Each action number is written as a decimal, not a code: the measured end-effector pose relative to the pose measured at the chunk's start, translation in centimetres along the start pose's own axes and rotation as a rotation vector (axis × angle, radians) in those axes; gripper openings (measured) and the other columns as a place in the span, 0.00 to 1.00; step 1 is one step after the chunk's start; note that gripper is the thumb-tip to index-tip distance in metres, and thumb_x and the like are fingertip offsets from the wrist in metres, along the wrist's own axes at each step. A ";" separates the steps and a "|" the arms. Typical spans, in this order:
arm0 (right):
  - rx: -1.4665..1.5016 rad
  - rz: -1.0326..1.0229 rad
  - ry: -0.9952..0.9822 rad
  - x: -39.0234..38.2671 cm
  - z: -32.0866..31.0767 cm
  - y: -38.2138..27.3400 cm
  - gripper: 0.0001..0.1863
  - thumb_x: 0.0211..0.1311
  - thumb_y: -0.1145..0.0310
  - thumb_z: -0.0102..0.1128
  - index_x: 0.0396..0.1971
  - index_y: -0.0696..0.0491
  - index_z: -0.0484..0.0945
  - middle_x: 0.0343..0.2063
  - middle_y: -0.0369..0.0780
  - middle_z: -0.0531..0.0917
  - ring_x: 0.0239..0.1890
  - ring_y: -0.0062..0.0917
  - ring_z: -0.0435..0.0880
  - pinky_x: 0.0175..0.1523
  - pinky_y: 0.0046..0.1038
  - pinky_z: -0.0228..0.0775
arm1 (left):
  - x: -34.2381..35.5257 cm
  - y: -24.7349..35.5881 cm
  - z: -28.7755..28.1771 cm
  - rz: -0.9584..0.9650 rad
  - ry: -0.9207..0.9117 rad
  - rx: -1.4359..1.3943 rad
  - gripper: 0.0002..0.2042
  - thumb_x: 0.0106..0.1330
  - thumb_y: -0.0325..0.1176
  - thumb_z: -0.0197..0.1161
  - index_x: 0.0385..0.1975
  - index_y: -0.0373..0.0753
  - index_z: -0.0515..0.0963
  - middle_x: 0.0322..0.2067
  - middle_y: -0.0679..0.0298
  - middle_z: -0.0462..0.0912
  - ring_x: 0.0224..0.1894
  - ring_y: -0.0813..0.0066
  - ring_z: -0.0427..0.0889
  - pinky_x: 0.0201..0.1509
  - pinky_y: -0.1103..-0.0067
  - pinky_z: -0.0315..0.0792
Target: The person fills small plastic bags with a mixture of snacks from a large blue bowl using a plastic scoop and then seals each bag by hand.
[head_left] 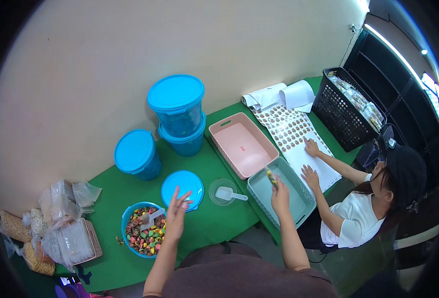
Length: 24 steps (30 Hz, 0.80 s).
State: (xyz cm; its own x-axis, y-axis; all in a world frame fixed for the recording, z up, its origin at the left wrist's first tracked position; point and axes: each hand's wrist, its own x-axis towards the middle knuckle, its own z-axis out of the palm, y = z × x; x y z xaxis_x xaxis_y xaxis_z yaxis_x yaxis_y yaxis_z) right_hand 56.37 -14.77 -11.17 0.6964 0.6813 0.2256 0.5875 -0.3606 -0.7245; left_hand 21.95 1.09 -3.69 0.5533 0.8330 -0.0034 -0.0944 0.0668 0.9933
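My left hand (179,208) is raised with its fingers apart, between the bowl of colorful small pieces (126,228) and a round blue lid (180,184). A clear scoop (152,218) lies in that bowl. My right hand (280,193) grips a small yellow and greenish item (272,178), its details too small to make out, over the left part of the light green tray (299,203). A pink tray (243,141) is behind it. A white scoop (225,193) rests on a clear round dish (216,185), left of the green tray.
Blue lidded tubs (175,97) stand against the wall. Clear bags (60,198) pile at left. A co-worker (348,221) sits at right, both hands on sticker sheets (289,129). A black basket (343,124) holds packets. The green table (105,278) spans the view.
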 end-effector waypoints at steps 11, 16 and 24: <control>-0.421 0.381 -0.367 -1.6 0.9 8.0 0.27 0.64 0.56 0.56 0.64 0.38 0.69 0.64 0.48 0.66 0.63 0.47 0.63 0.64 0.53 0.53 | -4.1 3.7 -5.8 0.133 0.531 0.060 0.30 0.72 0.32 0.49 0.73 0.43 0.49 0.56 0.53 0.72 0.41 0.74 0.79 0.47 0.77 0.73; -0.265 0.191 -0.020 -1.2 3.2 3.3 0.19 0.62 0.65 0.57 0.54 0.48 0.78 0.53 0.47 0.74 0.56 0.44 0.67 0.62 0.46 0.57 | -6.1 4.2 -9.4 0.178 0.732 0.079 0.27 0.72 0.30 0.48 0.71 0.41 0.53 0.55 0.54 0.73 0.40 0.77 0.77 0.45 0.79 0.73; 0.150 -0.453 -0.267 -6.3 11.2 -16.1 0.18 0.59 0.75 0.57 0.51 0.53 0.76 0.47 0.46 0.77 0.52 0.41 0.70 0.61 0.39 0.58 | -12.2 2.4 -16.6 0.206 1.019 0.122 0.22 0.72 0.30 0.48 0.66 0.41 0.61 0.50 0.60 0.75 0.40 0.79 0.75 0.44 0.81 0.69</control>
State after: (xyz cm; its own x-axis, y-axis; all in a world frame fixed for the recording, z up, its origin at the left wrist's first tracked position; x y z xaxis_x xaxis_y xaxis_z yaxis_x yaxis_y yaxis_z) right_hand 37.91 -6.08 -8.21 0.2470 0.8925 0.3773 0.7252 0.0881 -0.6829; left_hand 1.22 0.19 -3.21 -0.4291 0.8941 0.1278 0.0077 -0.1378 0.9904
